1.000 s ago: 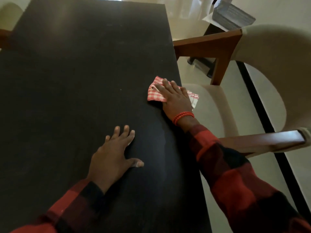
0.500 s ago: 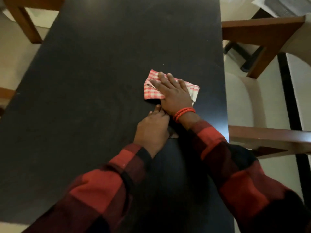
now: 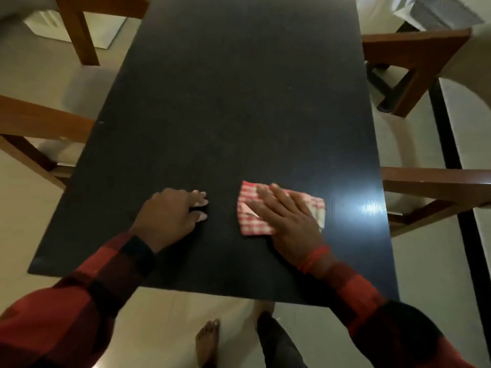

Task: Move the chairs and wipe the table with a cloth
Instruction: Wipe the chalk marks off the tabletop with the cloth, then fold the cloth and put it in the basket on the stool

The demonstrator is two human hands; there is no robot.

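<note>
A folded red-and-white checked cloth (image 3: 281,208) lies flat on a black table (image 3: 239,102), toward the near edge at about five o'clock. It looks thin, light and limp, likely to bunch or slide on the glossy top, so a broad flat palm should control it better than a pinch. The right hand (image 3: 288,221) lies on it, fingers straight and together, pressing down and pointing to ten o'clock. The left hand (image 3: 170,215), at seven o'clock, holds nothing; its bent fingertips rest on bare tabletop. Wooden armchairs stand at three o'clock (image 3: 435,187) and nine o'clock (image 3: 39,128).
</note>
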